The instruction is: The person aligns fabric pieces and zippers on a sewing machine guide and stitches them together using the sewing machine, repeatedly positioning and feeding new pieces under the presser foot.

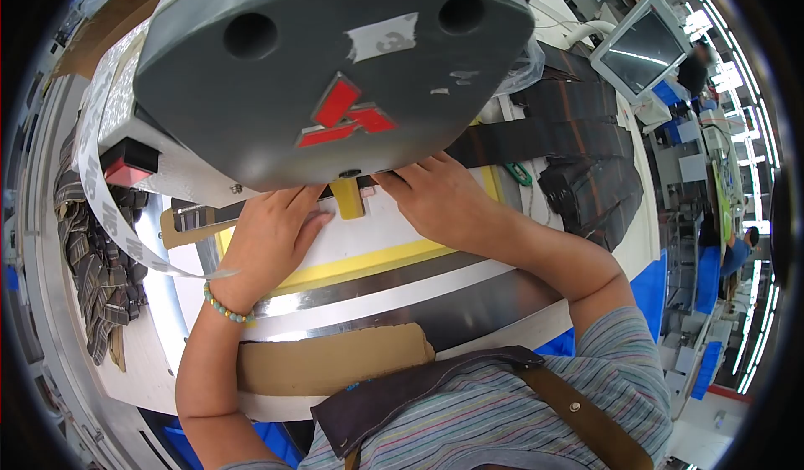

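A large grey sewing machine head (pixel 327 85) with a red three-diamond badge covers the middle of the view. My left hand (pixel 272 231), with a beaded bracelet at its wrist, lies stretched out under its left side, thumb apart. My right hand (pixel 444 202) lies palm down under its right side, fingers reaching forward. The head hides some fingertips. A dark striped fabric strip (pixel 502 142) runs in from the right to my right fingers; a dark strip (pixel 222 214) also shows left of my left hand. Between the hands is a yellow piece (pixel 347 199) on the white work surface.
Dark fabric strips (pixel 586 160) lie heaped at right, near a small green tool (pixel 519 173). More striped fabric (pixel 96 252) hangs at left. A white tape (pixel 105 193) curls down by my left wrist. Brown cardboard (pixel 335 359) lies at the front edge. A monitor (pixel 643 49) stands back right.
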Tool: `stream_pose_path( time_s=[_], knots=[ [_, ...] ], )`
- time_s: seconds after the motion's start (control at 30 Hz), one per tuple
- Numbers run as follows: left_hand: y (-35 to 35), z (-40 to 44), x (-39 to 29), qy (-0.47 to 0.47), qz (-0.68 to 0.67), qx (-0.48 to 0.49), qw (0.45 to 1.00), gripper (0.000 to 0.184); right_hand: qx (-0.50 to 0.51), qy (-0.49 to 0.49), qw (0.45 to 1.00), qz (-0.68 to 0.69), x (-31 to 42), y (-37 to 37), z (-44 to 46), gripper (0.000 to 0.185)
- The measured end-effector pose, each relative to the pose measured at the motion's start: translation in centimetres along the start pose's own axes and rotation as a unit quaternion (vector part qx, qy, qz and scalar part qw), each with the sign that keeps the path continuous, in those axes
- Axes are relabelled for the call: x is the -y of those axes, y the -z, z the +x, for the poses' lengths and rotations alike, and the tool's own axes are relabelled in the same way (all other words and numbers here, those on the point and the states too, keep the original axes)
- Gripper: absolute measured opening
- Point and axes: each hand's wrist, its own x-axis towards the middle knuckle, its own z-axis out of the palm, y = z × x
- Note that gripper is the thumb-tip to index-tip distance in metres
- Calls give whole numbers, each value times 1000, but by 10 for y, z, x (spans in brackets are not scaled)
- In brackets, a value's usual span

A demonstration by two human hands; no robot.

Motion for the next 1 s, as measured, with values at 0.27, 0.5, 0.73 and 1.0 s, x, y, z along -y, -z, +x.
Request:
stream_pose_path(
  time_s=[0.27, 0.5, 0.73, 1.0],
  knots=[
    [2, 2, -2, 24, -15, 20, 999, 48, -25, 9, 999, 34, -5, -6, 0, 30],
    [-2, 1, 1, -8, 5, -10, 1000, 49, -25, 15, 999, 21, -6, -5, 1, 31],
    [-3, 0, 1, -2, 2, -3, 1000, 49, -19, 12, 1000, 11, -5, -7, 0, 32],
    [0, 1, 1, 4, -4, 6, 1000, 50, -12, 14, 1000, 4, -2, -5, -1, 33]
  ],
)
